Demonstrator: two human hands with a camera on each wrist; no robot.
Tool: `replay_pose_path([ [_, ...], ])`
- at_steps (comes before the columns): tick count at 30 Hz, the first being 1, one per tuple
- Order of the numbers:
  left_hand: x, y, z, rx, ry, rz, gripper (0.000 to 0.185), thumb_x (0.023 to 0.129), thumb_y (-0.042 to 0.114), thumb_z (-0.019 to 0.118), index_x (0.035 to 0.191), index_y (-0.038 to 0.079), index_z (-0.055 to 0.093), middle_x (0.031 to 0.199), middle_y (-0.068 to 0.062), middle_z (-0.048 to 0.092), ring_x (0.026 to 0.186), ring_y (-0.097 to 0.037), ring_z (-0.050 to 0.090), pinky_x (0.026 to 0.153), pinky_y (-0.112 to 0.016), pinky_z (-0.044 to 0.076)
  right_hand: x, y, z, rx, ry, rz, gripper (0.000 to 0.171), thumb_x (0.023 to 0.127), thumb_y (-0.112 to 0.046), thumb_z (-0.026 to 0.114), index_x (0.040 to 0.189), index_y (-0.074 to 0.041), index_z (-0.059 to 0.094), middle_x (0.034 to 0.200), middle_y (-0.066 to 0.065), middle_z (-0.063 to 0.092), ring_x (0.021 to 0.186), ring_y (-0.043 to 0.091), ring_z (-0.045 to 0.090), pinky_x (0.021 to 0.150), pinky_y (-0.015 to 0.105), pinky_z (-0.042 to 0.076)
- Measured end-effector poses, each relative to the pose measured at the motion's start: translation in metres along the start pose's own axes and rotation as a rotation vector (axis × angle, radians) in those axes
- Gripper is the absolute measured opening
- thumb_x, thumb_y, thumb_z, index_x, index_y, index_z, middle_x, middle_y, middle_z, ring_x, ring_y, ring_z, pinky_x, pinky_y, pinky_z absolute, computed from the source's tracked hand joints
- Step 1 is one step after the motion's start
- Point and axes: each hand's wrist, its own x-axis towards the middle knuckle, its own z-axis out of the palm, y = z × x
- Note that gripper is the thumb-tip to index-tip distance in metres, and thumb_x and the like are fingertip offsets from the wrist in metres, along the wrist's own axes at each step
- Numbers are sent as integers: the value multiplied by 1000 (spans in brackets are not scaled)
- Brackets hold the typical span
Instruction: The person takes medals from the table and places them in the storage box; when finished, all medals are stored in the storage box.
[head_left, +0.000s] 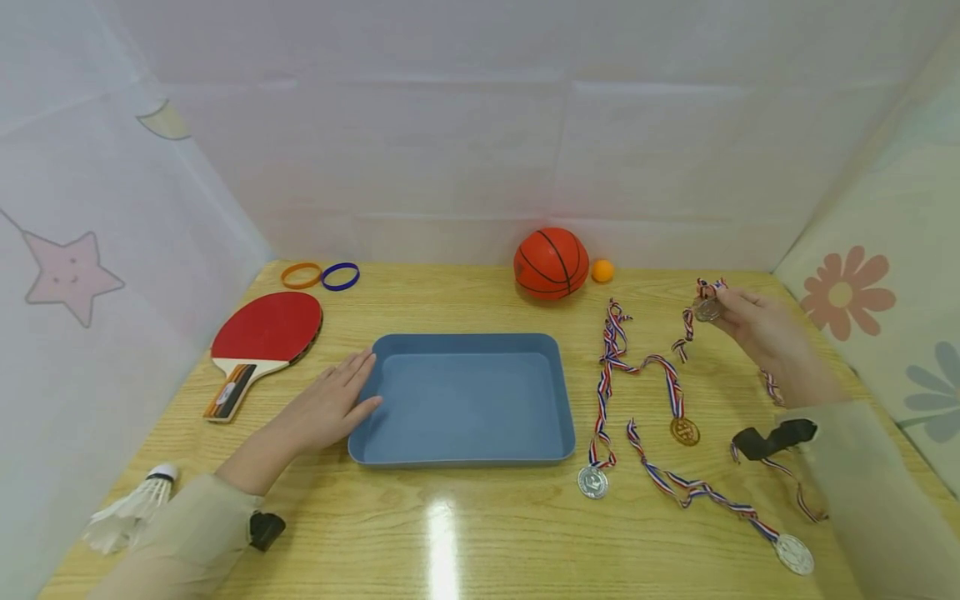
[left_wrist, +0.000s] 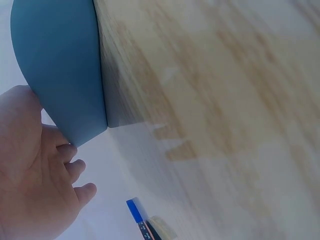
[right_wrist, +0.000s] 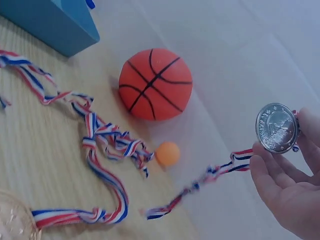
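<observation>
Right hand [head_left: 765, 332]: pinches a silver medal [head_left: 707, 310] at two o'clock from the blue tray [head_left: 461, 408]; medal lettering illegible. Left hand [head_left: 332, 404]: fingers extended, grasping nothing, touching the tray's nine-o'clock rim. Paddle [head_left: 270, 327], farther out at nine o'clock: handle label [head_left: 225, 394] unreadable.

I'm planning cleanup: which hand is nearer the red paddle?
Left. The left hand rests on the left side of the tray, just right of the paddle; the right hand is farther off, beyond the tray's right side, holding a silver medal.
</observation>
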Motion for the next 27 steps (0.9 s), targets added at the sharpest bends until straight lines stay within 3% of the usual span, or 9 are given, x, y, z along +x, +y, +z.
replay_pose_path([
  [7,0,0,-1,6,-2,-6,67,96,33,47,142,-9,21,148,-23,17,134,-40,16,104,-55,17,11,-11,23,-31,-19,-65,27,97,-3,41,102,5,66,98,10,66,94,17,62,87,22,44],
  [12,-1,0,-3,11,2,-5,68,95,33,47,142,-9,21,148,-23,18,134,-40,17,104,-56,18,15,-18,52,-25,-36,-35,25,96,-3,44,100,5,67,102,9,65,97,15,59,88,21,43],
  [19,-2,0,-1,19,0,-1,68,95,34,48,142,-8,21,148,-22,18,134,-40,17,104,-55,18,20,-15,88,-54,-141,-19,26,97,-3,42,96,3,67,101,8,66,97,15,61,90,23,43],
  [27,-1,0,-1,24,5,5,68,95,34,47,142,-8,22,148,-22,19,134,-39,17,104,-55,18,30,-2,128,-246,-144,69,21,95,-14,51,91,0,65,95,6,61,96,16,59,86,26,46],
])
